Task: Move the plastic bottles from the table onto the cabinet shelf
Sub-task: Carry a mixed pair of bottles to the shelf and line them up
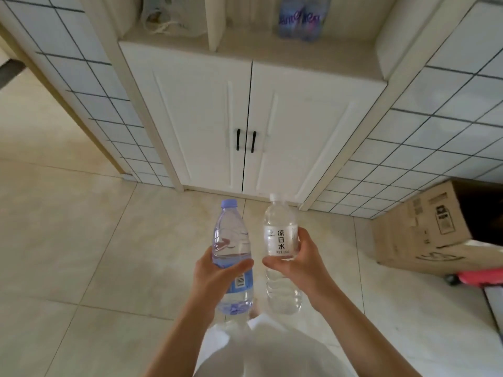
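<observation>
Clear glossy plastic on the blue-capped bottle (232,240), same see-through plastic on the white-capped bottle (280,240) with a smooth printed label. Cabinet doors (245,118) painted white, satin-smooth, with dark matt handles (246,140). Floor tiles (68,240) polished and shiny. Cardboard box (424,229), matt brown.

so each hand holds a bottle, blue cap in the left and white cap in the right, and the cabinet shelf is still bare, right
Not quite. The head view shows the cabinet shelf already holds bottles with blue labels. The rest stands: left hand holds the blue-capped bottle, right hand the white-capped bottle.
</observation>
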Available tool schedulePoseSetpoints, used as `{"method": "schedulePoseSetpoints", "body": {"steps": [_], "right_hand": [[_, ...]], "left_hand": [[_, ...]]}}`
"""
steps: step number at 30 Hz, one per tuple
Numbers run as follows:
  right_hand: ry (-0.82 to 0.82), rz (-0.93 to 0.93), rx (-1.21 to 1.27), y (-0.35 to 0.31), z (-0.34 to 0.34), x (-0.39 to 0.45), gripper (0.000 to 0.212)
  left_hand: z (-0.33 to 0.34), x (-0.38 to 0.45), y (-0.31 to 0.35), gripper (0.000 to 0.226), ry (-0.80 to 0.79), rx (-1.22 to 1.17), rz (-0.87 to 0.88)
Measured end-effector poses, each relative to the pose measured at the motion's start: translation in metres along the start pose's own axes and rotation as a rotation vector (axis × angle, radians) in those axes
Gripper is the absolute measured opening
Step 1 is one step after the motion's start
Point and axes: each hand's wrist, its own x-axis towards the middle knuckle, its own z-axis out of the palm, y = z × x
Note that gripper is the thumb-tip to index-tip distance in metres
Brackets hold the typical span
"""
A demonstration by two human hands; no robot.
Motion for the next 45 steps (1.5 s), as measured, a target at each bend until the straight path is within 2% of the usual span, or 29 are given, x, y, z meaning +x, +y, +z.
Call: {"method": "schedulePoseSetpoints", "body": {"steps": [6, 14, 25, 34, 40, 45], "right_hand": [[0.030, -0.042, -0.002, -0.020, -0.039, 0.049, 0.067], [0.077, -0.030, -0.041, -0.042, -0.053, 0.114, 0.081], [0.237, -0.064, 0.028, -0.143, -0.063, 0.243, 0.081], [0.337, -0.108, 0.049, -0.187, -0.077, 0.292, 0.077], [0.372, -0.231, 0.000, -0.223, -0.108, 0.323, 0.078], [0.400, -0.402, -0.051, -0.261, -0.142, 0.351, 0.078]], "left_hand": [[0.036, 0.035, 0.034, 0.041, -0.019, 0.083, 0.009], [0.053, 0.114, 0.078, 0.048, -0.071, 0.158, 0.009], [0.081, 0.254, 0.217, 0.047, -0.185, 0.224, 0.179], [0.109, 0.308, 0.286, 0.043, -0.248, 0.276, 0.268], [0.132, 0.325, 0.322, 0.045, -0.271, 0.258, 0.343], [0.161, 0.338, 0.356, 0.051, -0.199, 0.237, 0.444]]}}
